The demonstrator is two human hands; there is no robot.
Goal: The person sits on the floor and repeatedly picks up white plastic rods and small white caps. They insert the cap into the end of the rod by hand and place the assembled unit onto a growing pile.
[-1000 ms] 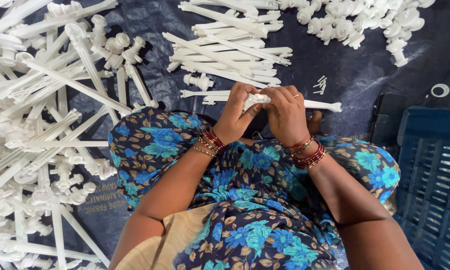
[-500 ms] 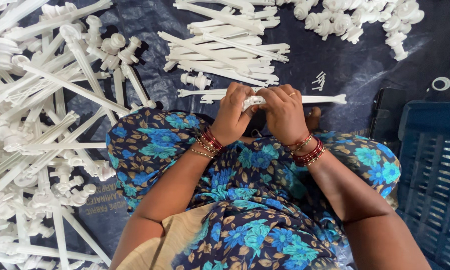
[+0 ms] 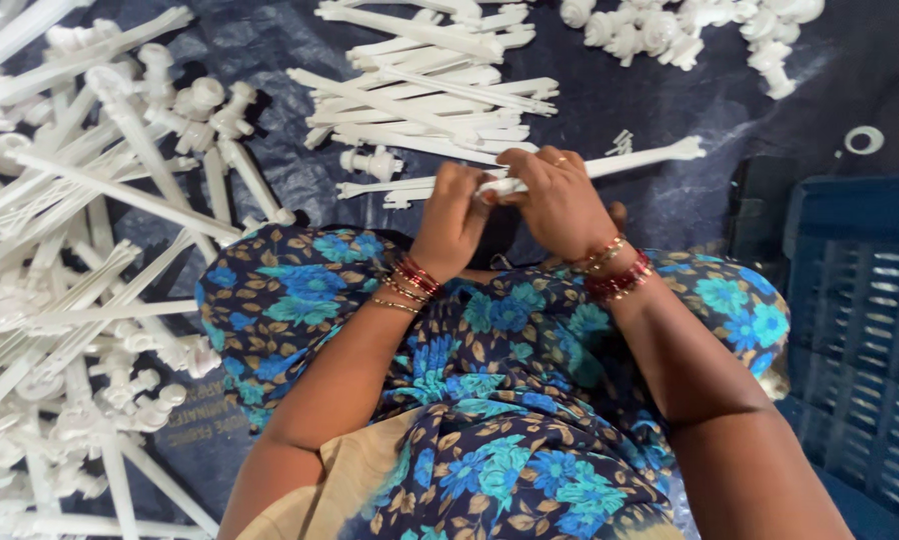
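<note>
Both hands meet over my lap on a long white plastic rod (image 3: 630, 160) that runs left to right. My left hand (image 3: 454, 218) pinches the rod near its middle. My right hand (image 3: 560, 205) curls over the same spot, fingers closed on it. The rod's left end (image 3: 370, 190) and right end stick out past the hands. Red and gold bangles sit on both wrists. What the fingers do at the joint is hidden.
A stack of white rods (image 3: 435, 85) lies just beyond the hands on a dark sheet (image 3: 670, 110). A large tangled heap of white plastic pieces (image 3: 70, 250) fills the left. Small white fittings (image 3: 690, 30) lie top right. A blue crate (image 3: 860, 320) stands at right.
The hands stay on the same rod. The rod sits slightly higher at its right end, and the view has shifted a little.
</note>
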